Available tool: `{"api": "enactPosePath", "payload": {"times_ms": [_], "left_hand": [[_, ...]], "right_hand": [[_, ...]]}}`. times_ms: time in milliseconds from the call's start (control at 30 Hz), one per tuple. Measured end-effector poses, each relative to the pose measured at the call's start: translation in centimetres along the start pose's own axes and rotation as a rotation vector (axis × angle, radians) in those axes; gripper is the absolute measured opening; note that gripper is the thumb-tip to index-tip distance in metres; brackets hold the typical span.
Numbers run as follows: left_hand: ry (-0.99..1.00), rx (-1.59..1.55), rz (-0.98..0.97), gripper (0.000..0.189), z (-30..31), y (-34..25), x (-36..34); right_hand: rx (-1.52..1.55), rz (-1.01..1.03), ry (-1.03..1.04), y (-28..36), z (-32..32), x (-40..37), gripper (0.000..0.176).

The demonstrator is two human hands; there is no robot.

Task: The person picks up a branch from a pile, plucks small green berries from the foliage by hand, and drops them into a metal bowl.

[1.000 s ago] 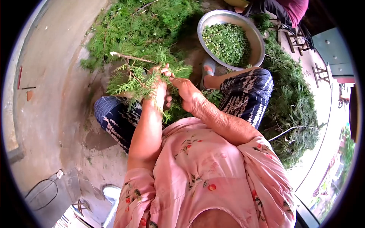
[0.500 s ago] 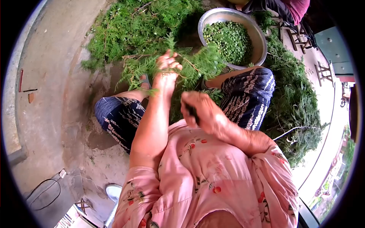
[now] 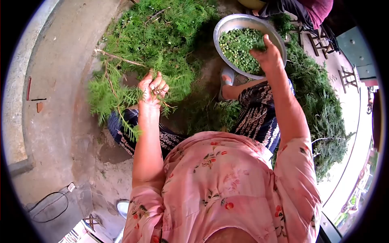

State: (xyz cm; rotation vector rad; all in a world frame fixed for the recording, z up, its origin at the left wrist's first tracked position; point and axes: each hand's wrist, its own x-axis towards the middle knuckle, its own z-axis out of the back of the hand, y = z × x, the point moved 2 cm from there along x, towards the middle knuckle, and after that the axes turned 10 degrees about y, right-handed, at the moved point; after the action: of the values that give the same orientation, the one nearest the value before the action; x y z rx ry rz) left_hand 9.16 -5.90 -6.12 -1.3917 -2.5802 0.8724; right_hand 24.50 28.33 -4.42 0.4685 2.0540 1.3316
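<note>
Left hand (image 3: 152, 87) is gripping a feathery green woody-stemmed branch (image 3: 115, 87) aloft so its sprays hang free; right hand (image 3: 266, 52), fingers bunched, contents indeterminable, is hovering over the rim of a round metal bowl (image 3: 217, 34).

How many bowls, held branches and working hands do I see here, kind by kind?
Round silver metal bowl with green bits: 1
Green leafy branch, gripped by left hand: 1
Bare hands, left hand and right hand: 2
Total: 4

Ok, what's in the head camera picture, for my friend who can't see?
A seated person's left hand grips a leafy branch while the right hand reaches over a metal bowl of green bits. Greenery lies piled around.
</note>
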Motion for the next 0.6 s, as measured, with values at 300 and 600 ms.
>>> {"api": "enactPosePath", "payload": {"times_ms": [300, 600], "left_hand": [[0.004, 0.226, 0.003, 0.025, -2.6, 0.4, -2.3], [-0.224, 0.543, -0.043, 0.023, -6.7, 2.7, -1.8]], "right_hand": [[-0.075, 0.262, -0.093, -0.5, -1.7, -0.1, 0.018], [-1.294, 0.349, 0.484, -6.4, -16.0, -10.6, 0.075]]}}
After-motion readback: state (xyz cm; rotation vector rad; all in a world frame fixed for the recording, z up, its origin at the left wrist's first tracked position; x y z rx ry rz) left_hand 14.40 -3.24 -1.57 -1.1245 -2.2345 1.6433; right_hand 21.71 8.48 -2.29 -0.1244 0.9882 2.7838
